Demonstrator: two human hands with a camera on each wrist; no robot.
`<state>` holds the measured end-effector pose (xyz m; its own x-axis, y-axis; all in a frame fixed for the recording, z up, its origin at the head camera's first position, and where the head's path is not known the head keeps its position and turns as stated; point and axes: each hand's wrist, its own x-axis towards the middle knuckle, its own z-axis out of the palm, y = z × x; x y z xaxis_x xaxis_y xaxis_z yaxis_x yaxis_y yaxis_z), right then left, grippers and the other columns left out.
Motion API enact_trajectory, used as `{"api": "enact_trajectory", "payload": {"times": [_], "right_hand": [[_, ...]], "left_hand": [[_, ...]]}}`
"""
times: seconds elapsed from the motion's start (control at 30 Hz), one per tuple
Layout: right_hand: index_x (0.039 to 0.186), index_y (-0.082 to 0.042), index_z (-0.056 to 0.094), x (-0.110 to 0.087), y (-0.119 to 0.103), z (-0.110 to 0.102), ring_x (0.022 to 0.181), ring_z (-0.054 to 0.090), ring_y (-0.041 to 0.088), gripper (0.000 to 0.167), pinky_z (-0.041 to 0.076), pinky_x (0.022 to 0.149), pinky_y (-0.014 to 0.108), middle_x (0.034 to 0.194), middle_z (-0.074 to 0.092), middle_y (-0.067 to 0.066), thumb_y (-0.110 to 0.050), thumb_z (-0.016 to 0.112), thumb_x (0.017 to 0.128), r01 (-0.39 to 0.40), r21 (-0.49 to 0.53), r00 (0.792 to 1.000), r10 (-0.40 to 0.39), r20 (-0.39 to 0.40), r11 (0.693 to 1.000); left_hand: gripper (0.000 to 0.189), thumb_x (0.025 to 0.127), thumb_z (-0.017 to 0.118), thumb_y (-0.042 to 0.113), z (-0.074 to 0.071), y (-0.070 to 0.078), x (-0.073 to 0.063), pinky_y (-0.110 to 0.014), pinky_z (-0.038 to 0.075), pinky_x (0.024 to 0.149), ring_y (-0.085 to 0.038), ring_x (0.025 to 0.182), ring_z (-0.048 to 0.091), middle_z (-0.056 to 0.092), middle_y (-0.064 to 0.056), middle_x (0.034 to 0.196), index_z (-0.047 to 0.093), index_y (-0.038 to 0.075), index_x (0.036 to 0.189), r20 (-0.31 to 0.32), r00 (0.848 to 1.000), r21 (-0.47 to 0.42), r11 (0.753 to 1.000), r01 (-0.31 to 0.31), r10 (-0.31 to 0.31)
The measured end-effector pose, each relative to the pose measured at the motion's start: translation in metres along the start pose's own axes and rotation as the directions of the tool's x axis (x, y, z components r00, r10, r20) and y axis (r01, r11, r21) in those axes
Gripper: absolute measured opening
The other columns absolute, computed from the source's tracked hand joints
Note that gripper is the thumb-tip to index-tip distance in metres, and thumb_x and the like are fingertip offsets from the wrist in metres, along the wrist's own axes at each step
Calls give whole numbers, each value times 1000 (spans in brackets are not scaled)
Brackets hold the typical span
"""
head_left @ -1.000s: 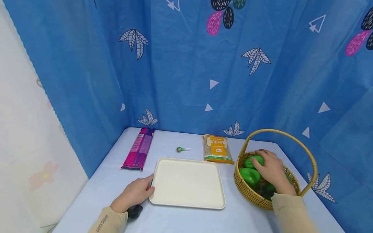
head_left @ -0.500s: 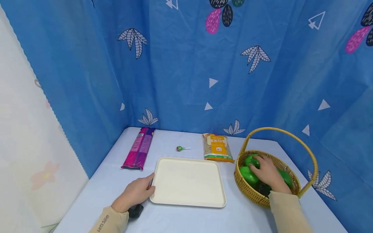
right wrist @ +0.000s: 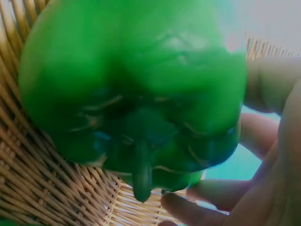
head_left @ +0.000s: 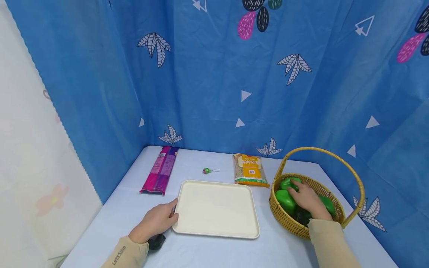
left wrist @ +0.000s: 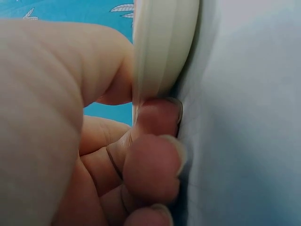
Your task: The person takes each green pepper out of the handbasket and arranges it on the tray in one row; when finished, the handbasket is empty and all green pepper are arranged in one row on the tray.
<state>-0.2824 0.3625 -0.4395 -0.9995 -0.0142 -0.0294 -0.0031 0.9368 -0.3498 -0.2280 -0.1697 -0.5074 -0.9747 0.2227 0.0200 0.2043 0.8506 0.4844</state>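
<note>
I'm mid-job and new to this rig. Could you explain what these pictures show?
There's no machine: these are a person's bare hands. The wide picture comes from a head-worn camera; the two close-ups come from cameras on the wrists. On the table are a pink-and-purple packet, a lollipop, a yellow-labelled bag, a cream tray and a wicker basket of green peppers. The left hand pinches the tray's left edge. The right hand reaches in at the far pepper; whether it's gripped, I can't tell.

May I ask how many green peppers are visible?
3 visible: a far pepper at the right hand, a nearer pepper at the basket's left, a third pepper right of the hand; others may be hidden.
</note>
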Motion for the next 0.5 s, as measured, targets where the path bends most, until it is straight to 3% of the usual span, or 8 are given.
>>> {"api": "enact_trajectory", "payload": {"times": [0.13,0.3,0.5], "right_hand": [[159,-2,35,-1,0,-1,138,30,65,61,32,104,76,155,31,42,-37,38,109,-6,-9,1000,6,-10,1000],[154,-1,45,0,-1,1,133,39,62,52,39,100,72,148,41,40,-24,40,107,40,-17,995,-41,-86,999],[149,-5,53,0,-1,2,128,44,62,47,39,89,74,144,50,37,-20,48,105,57,-44,984,-64,-169,997]], "left_hand": [[62,95,66,26,1,0,1,-27,29,50,-8,53,41,50,9,64,52,2,150,2,1000,2,1000,-1,1],[62,95,66,25,1,-1,1,-26,29,50,-8,52,40,49,9,63,52,2,150,-6,1000,4,1000,-5,5],[62,95,66,26,1,-2,2,-26,28,50,-8,52,40,49,9,63,52,2,150,-4,1000,-3,1000,-2,2]]}}
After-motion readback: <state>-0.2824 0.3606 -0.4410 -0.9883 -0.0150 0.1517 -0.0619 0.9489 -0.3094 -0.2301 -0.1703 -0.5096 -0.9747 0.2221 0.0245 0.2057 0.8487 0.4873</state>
